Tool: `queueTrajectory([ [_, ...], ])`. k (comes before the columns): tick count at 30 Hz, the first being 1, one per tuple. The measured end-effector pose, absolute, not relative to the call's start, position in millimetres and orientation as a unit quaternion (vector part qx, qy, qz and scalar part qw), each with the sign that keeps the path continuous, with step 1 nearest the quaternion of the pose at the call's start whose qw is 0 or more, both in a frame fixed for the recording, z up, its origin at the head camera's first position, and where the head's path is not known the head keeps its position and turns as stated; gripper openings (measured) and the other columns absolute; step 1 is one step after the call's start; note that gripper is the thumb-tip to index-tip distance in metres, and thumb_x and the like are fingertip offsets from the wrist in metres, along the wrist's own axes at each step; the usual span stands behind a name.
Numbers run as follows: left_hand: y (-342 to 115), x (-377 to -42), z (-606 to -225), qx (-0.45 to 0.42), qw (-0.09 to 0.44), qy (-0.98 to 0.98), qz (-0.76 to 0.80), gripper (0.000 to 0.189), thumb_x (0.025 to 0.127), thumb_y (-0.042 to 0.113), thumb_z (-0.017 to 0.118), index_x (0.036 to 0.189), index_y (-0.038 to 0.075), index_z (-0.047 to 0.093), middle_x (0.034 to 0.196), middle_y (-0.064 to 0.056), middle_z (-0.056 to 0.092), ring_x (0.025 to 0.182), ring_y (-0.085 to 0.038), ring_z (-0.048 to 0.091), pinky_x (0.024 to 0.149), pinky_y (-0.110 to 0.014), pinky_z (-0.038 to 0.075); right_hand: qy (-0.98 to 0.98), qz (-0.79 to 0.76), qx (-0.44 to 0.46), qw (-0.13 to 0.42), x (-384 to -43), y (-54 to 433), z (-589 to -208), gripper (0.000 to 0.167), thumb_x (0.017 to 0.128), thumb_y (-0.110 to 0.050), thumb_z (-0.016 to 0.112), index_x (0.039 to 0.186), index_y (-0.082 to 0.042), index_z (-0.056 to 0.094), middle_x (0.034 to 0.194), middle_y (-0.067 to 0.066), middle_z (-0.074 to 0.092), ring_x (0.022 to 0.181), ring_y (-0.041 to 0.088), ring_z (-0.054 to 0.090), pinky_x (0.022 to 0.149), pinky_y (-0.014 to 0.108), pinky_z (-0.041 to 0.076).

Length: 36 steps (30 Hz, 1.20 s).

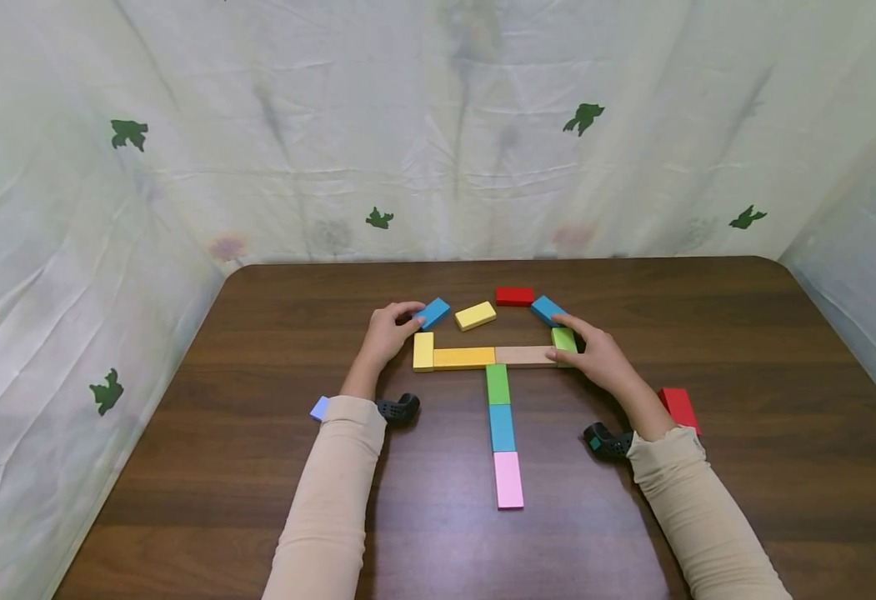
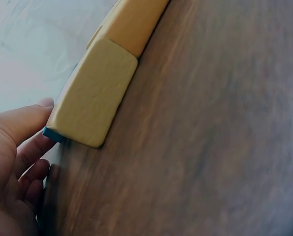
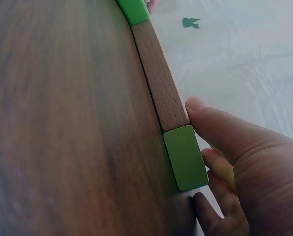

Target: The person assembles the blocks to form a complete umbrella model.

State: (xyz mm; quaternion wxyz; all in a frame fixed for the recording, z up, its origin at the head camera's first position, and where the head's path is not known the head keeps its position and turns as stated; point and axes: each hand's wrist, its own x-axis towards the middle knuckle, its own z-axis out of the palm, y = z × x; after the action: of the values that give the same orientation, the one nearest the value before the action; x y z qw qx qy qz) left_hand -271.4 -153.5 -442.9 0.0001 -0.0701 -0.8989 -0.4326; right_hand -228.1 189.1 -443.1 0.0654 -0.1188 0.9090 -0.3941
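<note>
At the far left of the block figure, my left hand (image 1: 388, 335) pinches the near end of a blue block (image 1: 433, 313) between thumb and fingers. That block slants just behind a pale yellow block (image 1: 423, 352); in the left wrist view, the yellow block (image 2: 94, 93) hides most of it. My right hand (image 1: 595, 354) reaches over a light green block (image 1: 563, 337) with fingers spread. Its index fingertip is at another slanted blue block (image 1: 547, 310), and its thumb lies by the joint of the green block and a beige block (image 1: 523, 355).
An orange-yellow block (image 1: 463, 358) continues the row. A stem of green (image 1: 498, 384), blue (image 1: 501, 428) and pink (image 1: 508, 480) blocks runs toward me. Loose yellow (image 1: 476, 316) and red (image 1: 515, 297) blocks lie behind. Another red block (image 1: 680, 409) and a light blue one (image 1: 319, 408) lie by my forearms.
</note>
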Motion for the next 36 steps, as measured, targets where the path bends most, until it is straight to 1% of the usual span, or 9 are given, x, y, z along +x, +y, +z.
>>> queueTrajectory([
  [7, -152.1, -271.7, -444.0, -0.065, -0.001, -0.903, -0.425, 0.029, 0.088, 0.024, 0.059, 0.115, 0.014, 0.062, 0.104, -0.005, 0.058, 0.107, -0.024, 0.04, 0.091, -0.041, 0.031, 0.907, -0.398, -0.123, 0.063, -227.5, 189.0, -442.5, 0.069, 0.081, -0.041, 0.064, 0.138, -0.013, 0.036, 0.14, 0.014, 0.032, 0.127, 0.034, 0.026, 0.098, 0.053, 0.025],
  [17, -152.5, -270.1, -443.4, -0.068, -0.003, -0.908, -0.414, 0.028, 0.088, 0.026, 0.059, 0.114, 0.016, 0.063, 0.103, -0.005, 0.058, 0.108, -0.026, 0.037, 0.093, -0.043, 0.026, 0.908, -0.395, -0.122, 0.063, -227.7, 188.9, -443.0, 0.07, 0.08, -0.042, 0.064, 0.138, -0.013, 0.037, 0.14, 0.014, 0.033, 0.127, 0.034, 0.026, 0.098, 0.053, 0.025],
  [24, -153.0, -270.5, -443.8, -0.073, -0.006, -0.905, -0.419, 0.027, 0.087, 0.026, 0.06, 0.112, 0.016, 0.064, 0.1, -0.003, 0.058, 0.106, -0.024, 0.038, 0.09, -0.042, 0.028, 0.909, -0.395, -0.119, 0.064, -228.2, 189.1, -443.5, 0.07, 0.08, -0.043, 0.064, 0.138, -0.014, 0.036, 0.14, 0.014, 0.031, 0.126, 0.035, 0.026, 0.097, 0.053, 0.025],
  [36, -154.5, -271.0, -446.0, -0.08, -0.005, -0.904, -0.42, 0.027, 0.087, 0.026, 0.06, 0.112, 0.016, 0.064, 0.1, -0.003, 0.059, 0.106, -0.022, 0.039, 0.09, -0.04, 0.03, 0.903, -0.405, -0.13, 0.057, -226.5, 189.1, -441.8, 0.067, 0.081, -0.039, 0.064, 0.137, -0.013, 0.038, 0.139, 0.012, 0.035, 0.127, 0.032, 0.026, 0.098, 0.051, 0.025],
])
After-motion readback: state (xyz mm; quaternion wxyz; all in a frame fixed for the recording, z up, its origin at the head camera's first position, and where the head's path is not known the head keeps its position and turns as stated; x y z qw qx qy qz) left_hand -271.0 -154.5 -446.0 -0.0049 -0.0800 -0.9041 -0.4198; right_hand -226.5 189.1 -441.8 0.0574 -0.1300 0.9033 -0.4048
